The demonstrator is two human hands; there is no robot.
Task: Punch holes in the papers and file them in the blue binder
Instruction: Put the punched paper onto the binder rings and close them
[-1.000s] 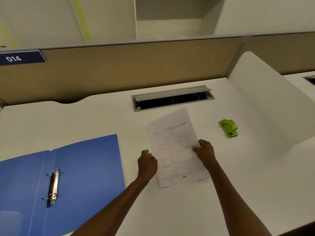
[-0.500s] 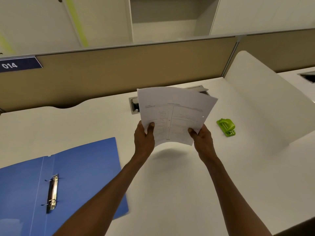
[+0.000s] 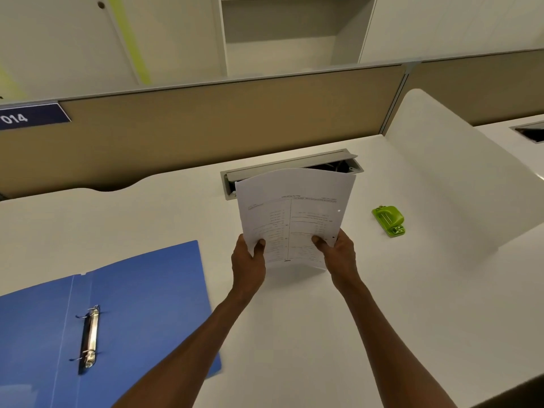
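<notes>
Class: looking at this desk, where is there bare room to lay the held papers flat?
Bare desk lies between the blue binder and the green hole punch, below the papers. More lies left of the cable tray, behind the binder. The binder fills the near left.

Dim, warm, even light is falling from overhead; a soft shadow is lying under the papers [image 3: 294, 213] on the desk [image 3: 382, 304]. Wide-angle distortion is bending the edges; detail is slightly soft.
</notes>
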